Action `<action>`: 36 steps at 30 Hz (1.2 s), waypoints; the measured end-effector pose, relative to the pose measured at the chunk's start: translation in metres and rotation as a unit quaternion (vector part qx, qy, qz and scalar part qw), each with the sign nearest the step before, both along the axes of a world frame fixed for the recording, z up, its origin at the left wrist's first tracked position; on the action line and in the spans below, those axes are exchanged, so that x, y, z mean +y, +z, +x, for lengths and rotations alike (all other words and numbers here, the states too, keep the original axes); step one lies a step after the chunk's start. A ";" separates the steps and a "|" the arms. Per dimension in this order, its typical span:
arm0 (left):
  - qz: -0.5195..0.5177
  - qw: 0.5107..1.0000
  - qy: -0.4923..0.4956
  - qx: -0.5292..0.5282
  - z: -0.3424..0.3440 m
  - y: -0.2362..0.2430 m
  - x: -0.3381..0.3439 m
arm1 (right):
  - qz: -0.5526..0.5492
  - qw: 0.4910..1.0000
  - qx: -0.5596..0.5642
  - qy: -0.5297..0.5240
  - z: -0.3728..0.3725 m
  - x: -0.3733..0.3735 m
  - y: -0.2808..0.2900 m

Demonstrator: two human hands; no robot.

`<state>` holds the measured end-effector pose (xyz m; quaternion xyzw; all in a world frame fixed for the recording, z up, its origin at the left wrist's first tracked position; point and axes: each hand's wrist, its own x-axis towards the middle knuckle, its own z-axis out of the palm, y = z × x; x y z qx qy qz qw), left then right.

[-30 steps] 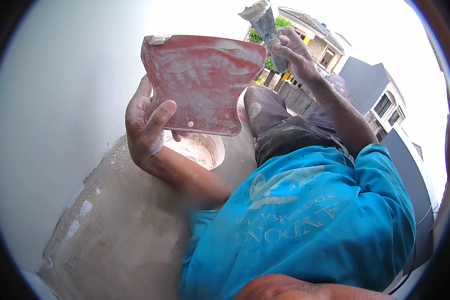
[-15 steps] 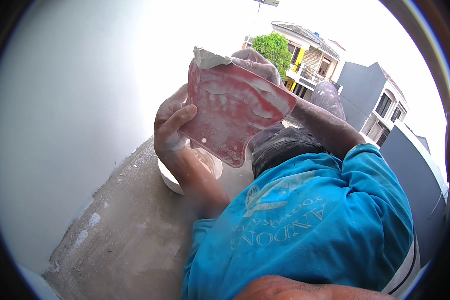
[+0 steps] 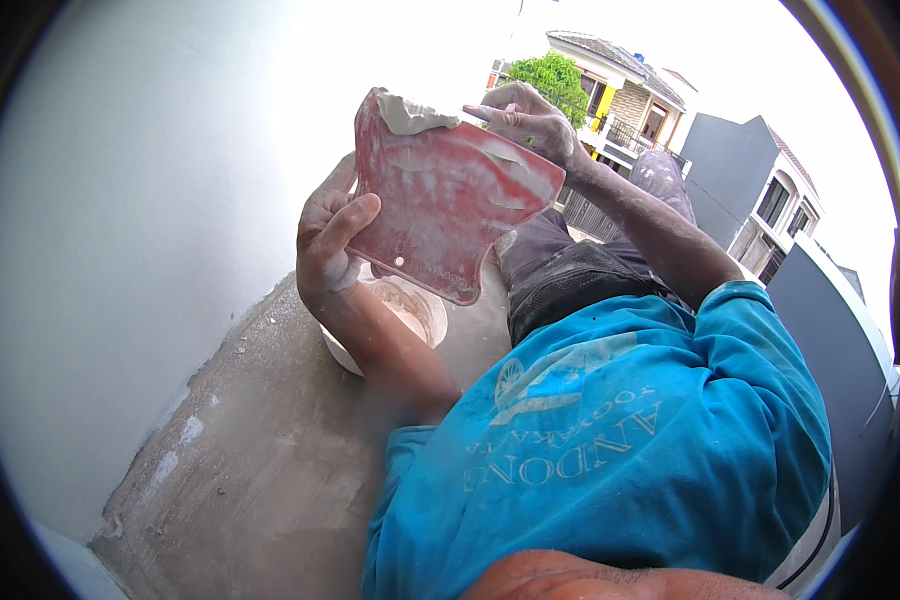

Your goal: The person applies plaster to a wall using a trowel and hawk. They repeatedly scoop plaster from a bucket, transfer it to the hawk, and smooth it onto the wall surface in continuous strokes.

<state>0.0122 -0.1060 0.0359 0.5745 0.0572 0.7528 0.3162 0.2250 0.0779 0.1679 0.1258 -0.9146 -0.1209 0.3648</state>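
Observation:
My left hand (image 3: 325,240) grips the left edge of a flat red plastic board (image 3: 450,210) smeared with white putty, held up tilted in front of me. A lump of white putty (image 3: 410,112) sits on the board's top edge. My right hand (image 3: 525,122) is at the board's upper right corner with its fingers curled over the edge. Whether it holds a tool there is hidden by the board. Below the board stands a white bowl (image 3: 420,315) with putty in it.
A grey concrete ledge (image 3: 260,450) runs along a smooth white wall (image 3: 120,250) on my left. My knee in dark trousers (image 3: 560,270) and blue shirt (image 3: 610,450) fill the lower right. Houses (image 3: 620,90) and a tree (image 3: 555,75) lie far below, beyond the ledge.
The board has turned and tilted toward the right. My right hand came down from its raised position, where it held a grey scraper, to the board's upper right edge. Putty now sits on the top edge.

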 end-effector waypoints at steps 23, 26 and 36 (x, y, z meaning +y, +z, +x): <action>-0.057 0.979 0.184 -0.067 0.022 0.024 -0.029 | -0.335 0.703 -0.588 -0.217 -0.061 -0.049 -0.119; -0.028 0.991 0.102 -0.085 0.024 0.029 -0.017 | -0.300 0.745 -0.550 -0.228 -0.056 -0.061 -0.113; -0.037 0.995 -0.086 -0.043 0.085 0.053 0.043 | -0.286 0.927 -0.157 -0.183 0.079 -0.107 -0.059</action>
